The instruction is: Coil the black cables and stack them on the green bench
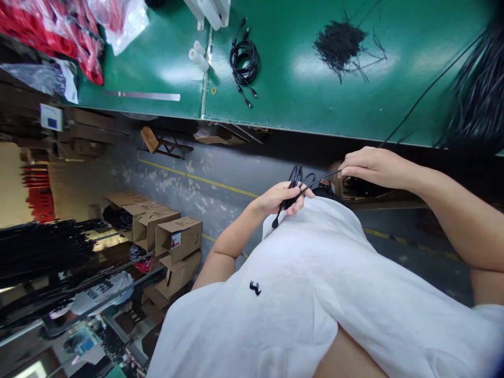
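Observation:
My left hand (282, 198) is closed around loops of a thin black cable (296, 176), in front of my white shirt. A small black connector on the cable's end hangs below those fingers. To the right, my right hand (364, 163) grips the same cable a short way along its length. From there the cable runs up over the table edge toward a large bundle of black cables (476, 89) at the far right. On the green table (283, 100) lies a coiled black cable (244, 62) with several plugs.
A pile of short black ties (340, 44) lies on the table. A metal ruler (149, 96), white rolls (199, 59) and red items in plastic bags (84, 42) are at the left. Cardboard boxes (179, 239) and a wooden stool (150, 139) stand on the floor. A person (104, 294) is at lower left.

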A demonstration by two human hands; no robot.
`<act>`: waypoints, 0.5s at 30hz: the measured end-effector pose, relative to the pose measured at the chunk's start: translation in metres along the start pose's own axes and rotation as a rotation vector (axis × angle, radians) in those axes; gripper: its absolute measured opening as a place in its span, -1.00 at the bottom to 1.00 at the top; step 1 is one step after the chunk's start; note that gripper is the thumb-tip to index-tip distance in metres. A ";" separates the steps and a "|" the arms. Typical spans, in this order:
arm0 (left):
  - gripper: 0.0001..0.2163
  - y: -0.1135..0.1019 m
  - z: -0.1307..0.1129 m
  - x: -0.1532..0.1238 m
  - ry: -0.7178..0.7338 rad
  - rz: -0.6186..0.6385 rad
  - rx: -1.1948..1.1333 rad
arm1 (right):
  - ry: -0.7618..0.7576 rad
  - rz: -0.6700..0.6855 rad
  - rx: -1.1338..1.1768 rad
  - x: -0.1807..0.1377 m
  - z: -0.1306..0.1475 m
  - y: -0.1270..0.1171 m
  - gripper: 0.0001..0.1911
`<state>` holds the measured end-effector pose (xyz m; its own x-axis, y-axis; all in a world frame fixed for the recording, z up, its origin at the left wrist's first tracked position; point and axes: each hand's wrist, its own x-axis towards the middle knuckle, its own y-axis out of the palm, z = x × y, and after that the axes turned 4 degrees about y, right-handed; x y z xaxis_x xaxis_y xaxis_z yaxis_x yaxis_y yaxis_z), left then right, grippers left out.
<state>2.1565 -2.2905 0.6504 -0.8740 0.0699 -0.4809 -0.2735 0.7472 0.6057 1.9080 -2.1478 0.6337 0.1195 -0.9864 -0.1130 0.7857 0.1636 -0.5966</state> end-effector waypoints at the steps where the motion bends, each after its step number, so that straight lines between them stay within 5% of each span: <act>1: -0.57 -0.002 -0.001 -0.001 -0.002 -0.016 -0.016 | 0.002 0.000 0.014 0.000 -0.004 0.000 -0.51; 5: -0.54 -0.001 -0.003 0.001 -0.058 0.014 -0.045 | -0.053 -0.010 0.040 0.011 0.004 0.011 -0.54; 9: -0.73 0.005 -0.007 0.000 -0.055 -0.031 -0.156 | -0.103 -0.046 0.048 0.024 -0.002 0.016 -0.52; 12: -0.61 0.009 -0.009 -0.002 -0.058 -0.121 -0.255 | -0.037 -0.155 -0.074 0.010 -0.055 0.005 -0.50; 15: -0.59 0.014 -0.005 0.000 -0.063 -0.183 -0.331 | 0.299 -0.332 -0.336 -0.028 -0.121 -0.016 -0.54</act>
<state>2.1508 -2.2831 0.6618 -0.7754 0.0034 -0.6315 -0.5463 0.4979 0.6735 1.8183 -2.1209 0.5504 -0.3170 -0.9461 -0.0669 0.5090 -0.1102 -0.8537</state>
